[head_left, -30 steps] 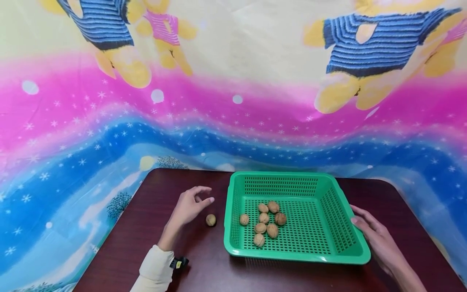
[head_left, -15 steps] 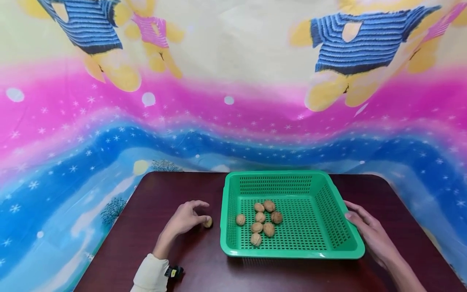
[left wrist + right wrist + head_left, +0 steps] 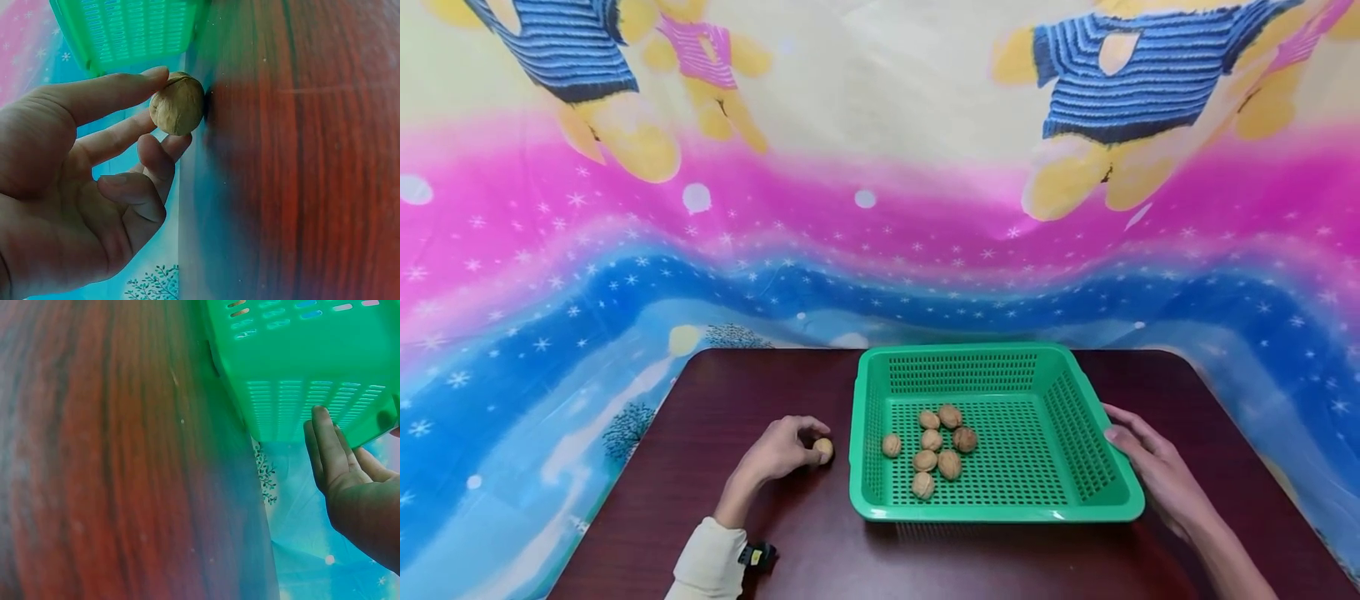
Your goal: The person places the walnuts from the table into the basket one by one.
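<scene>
A loose walnut (image 3: 823,451) is pinched between the thumb and fingertips of my left hand (image 3: 780,450), right at the tabletop left of the basket. In the left wrist view the same walnut (image 3: 177,106) shows its pale ridged shell, while the other fingers curl below it. The green plastic basket (image 3: 992,513) has slotted walls and carries several walnuts (image 3: 931,440), mostly grouped on the left of its floor. At the basket's right side, my right hand (image 3: 1161,467) holds the rim, thumb over the edge. Its fingers (image 3: 331,450) lie along the outer wall in the right wrist view.
The dark red-brown wooden table (image 3: 1000,562) has rounded far corners. Close behind it hangs a printed backdrop (image 3: 850,250) with bears and snowflakes. A small black device (image 3: 758,557) is strapped at my left wrist, by the pale sleeve (image 3: 709,557).
My left hand has lowered from above the loose walnut and closed its thumb and fingers on it. My right hand stays at the basket's right rim. The whole head view has shifted slightly.
</scene>
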A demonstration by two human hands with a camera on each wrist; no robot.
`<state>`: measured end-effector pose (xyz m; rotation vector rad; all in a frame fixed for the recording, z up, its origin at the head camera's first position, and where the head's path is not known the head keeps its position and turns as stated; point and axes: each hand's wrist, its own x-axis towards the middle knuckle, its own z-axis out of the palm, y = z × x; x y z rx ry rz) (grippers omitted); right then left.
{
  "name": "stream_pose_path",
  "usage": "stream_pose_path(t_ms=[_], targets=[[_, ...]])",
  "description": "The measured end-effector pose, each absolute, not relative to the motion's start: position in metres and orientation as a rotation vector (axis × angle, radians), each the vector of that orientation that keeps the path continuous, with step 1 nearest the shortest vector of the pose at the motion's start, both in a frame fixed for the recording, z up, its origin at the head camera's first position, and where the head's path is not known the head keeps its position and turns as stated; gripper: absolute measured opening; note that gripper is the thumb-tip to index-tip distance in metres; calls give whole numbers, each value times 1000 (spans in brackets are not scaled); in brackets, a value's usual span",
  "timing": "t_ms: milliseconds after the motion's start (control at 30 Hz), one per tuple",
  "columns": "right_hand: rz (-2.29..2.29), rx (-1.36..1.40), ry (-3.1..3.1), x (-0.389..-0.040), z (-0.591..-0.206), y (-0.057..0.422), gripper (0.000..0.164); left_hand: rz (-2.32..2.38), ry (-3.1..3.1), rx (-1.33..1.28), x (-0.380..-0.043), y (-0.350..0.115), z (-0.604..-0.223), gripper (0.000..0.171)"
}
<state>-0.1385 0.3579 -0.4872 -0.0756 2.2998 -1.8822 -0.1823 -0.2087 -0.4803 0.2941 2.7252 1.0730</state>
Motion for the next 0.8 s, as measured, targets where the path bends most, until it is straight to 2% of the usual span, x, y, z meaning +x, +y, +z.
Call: stream_pose_path(t_ms=[467, 633, 800], targets=[[-1897, -199, 2352, -136, -486, 356, 55, 1078, 2730, 268, -185, -209, -480, 24], [-1897, -265, 2376, -136, -487, 356, 53, 1083, 2742, 252, -188, -210, -478, 25], [-1933, -218, 2305, -134, -488, 358, 54, 1090, 2752, 249, -186, -209, -478, 26]])
